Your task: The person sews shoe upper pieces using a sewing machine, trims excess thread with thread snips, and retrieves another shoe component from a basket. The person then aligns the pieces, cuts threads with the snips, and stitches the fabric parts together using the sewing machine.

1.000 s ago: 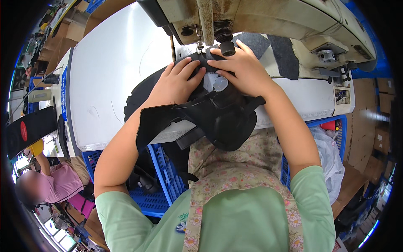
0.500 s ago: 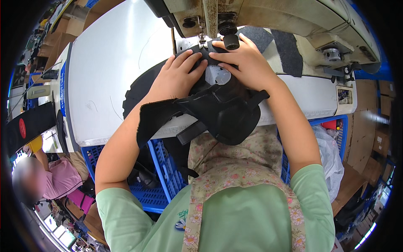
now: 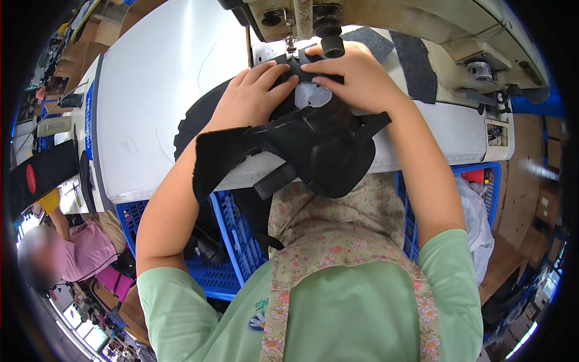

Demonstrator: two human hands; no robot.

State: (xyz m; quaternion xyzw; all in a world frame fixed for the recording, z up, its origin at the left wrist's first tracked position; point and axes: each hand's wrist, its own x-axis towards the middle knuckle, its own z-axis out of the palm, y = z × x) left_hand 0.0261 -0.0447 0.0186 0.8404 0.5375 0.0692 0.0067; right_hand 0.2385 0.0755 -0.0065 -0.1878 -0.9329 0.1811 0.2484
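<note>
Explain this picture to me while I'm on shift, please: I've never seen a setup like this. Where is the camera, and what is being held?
There is no robot here. A camera on a person's head looks down at their own bare hands; its wide lens bends straight edges near the rim. The beige machine at the top looks like a sewing machine. On the white table lies a black workpiece, partly reaching over the near edge. The left hand and right hand lay their fingers on it, close to the presser foot. Dark grey pieces lie beyond the right hand.
</note>
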